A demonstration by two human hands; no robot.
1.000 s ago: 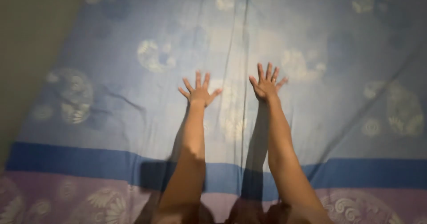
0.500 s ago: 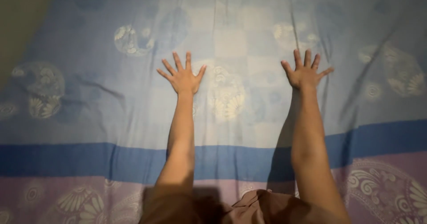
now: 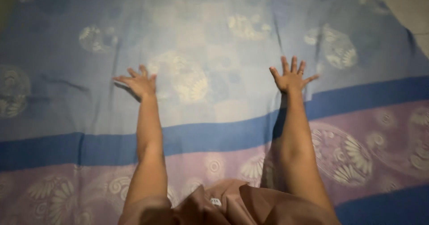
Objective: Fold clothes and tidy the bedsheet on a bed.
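Big bedsheet (image 3: 214,33) all over the frame, spread out flat. Light blue in the upper part, with pale round flower shapes and faint squares. Dark blue stripe (image 3: 201,135) across the middle, slanting up to the right. Purple band (image 3: 357,149) with white curly leaf shapes in the lower part, then more dark blue in the lower right corner. A few thin wrinkles in the upper middle and at the left. Bit of pale floor (image 3: 409,4) in the upper right corner.

Two bare arms reaching up from the bottom of the frame. Brown cloth (image 3: 232,205) bunched at the bottom middle, between the arms.

Left hand (image 3: 138,83) left of center, fingers spread wide, palm down on the light blue part, a little blurred. Right hand (image 3: 291,77) right of center, fingers spread wide too, flat on the sheet just above the dark stripe. Holding nothing, only touching the sheet. Small ring (image 3: 301,72) on one finger of the right hand.
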